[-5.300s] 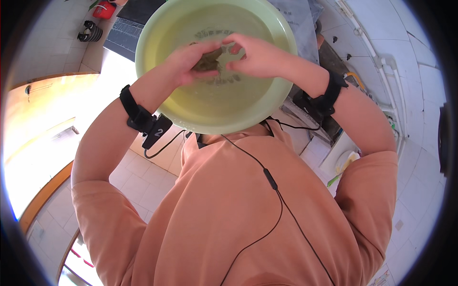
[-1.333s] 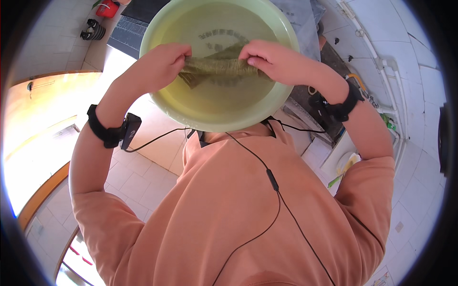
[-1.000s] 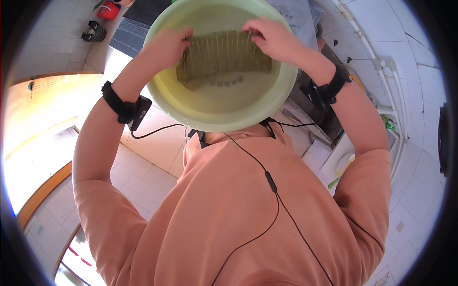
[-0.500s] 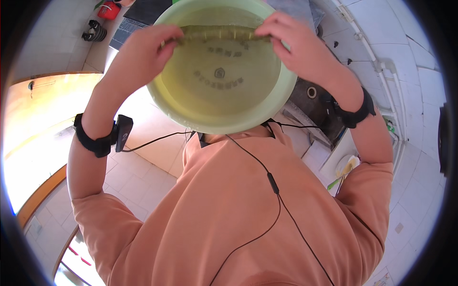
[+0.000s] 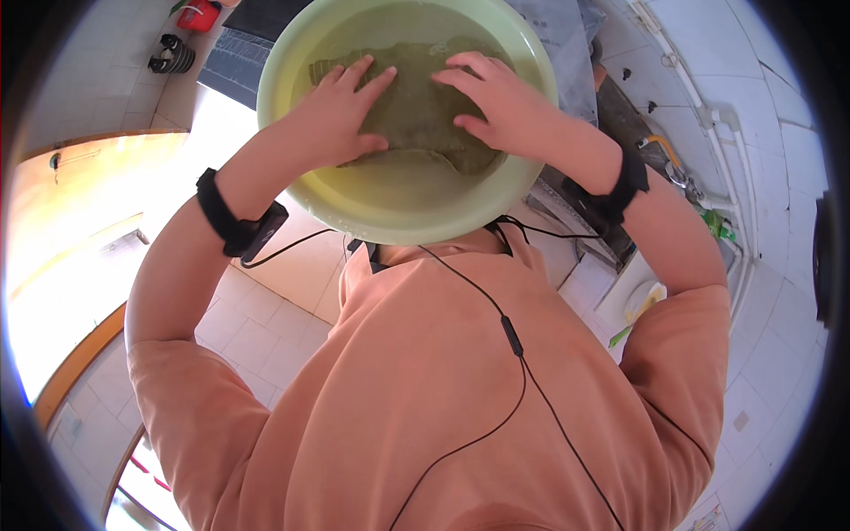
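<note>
A pale green basin full of water stands in front of me. Spread out in the water lies a flat, dark olive-green cloth, with a ribbed edge at its far left. My left hand rests over the left part of the cloth, fingers spread. Over its right part is my right hand, the fingers apart and slightly bent. Neither hand grips the cloth; the fingertips are at or near the water's surface, and I cannot tell how firmly they touch it.
A dark counter lies beyond the basin on the left. To the right are a yellow-orange hose and white wall pipes. A red container stands at the far left. Black cables hang across my front.
The cloth, held up by its edge between both hands half a second ago, now lies spread in the water. Both hands have let go, opened and come nearer.
</note>
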The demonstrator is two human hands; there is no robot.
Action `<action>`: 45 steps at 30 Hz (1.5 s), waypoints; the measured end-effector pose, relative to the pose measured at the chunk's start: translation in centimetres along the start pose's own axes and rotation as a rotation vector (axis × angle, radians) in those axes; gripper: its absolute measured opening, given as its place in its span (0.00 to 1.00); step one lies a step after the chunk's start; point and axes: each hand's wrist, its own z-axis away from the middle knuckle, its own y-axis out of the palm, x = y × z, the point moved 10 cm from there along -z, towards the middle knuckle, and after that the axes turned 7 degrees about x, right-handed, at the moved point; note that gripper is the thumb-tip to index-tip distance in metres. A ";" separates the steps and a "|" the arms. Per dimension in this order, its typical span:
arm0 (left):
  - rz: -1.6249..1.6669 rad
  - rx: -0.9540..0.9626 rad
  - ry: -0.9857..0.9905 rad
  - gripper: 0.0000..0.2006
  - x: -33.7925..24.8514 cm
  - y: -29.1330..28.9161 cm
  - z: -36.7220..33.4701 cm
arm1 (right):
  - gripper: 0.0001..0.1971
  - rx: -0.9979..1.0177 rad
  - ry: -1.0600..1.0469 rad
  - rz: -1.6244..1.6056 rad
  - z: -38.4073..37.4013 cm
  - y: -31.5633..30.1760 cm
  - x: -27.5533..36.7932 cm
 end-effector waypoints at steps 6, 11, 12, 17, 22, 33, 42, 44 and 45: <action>-0.118 0.277 -0.176 0.61 1.1 3.3 -0.5 | 0.58 0.375 0.225 0.177 -0.4 4.0 -1.9; -0.140 0.392 -0.200 0.63 1.3 4.7 -0.6 | 0.60 0.502 0.299 0.159 -0.5 4.8 -2.2; -0.128 0.437 -0.219 0.63 1.4 5.1 -0.5 | 0.60 0.543 0.332 0.181 -0.6 5.1 -2.3; -0.187 0.428 -0.233 0.62 1.6 5.1 -0.5 | 0.54 0.578 0.330 0.254 -1.0 5.9 -3.1; -0.001 0.474 -0.137 0.36 1.4 5.5 -0.9 | 0.43 0.652 0.346 0.243 -1.2 6.2 -3.6; 0.479 0.397 -0.120 0.27 2.4 1.9 -0.4 | 0.29 0.370 0.216 0.016 -1.0 2.4 -3.1; 0.281 0.208 -0.146 0.20 4.8 1.6 -1.1 | 0.21 0.340 0.155 -0.090 -1.8 2.0 -2.8; 0.267 0.276 -0.152 0.19 4.2 1.0 -1.3 | 0.18 0.444 0.177 -0.127 -2.1 2.3 -3.2; 0.359 0.350 -0.247 0.18 4.7 1.4 -1.1 | 0.16 0.550 0.202 -0.163 -1.9 3.0 -3.3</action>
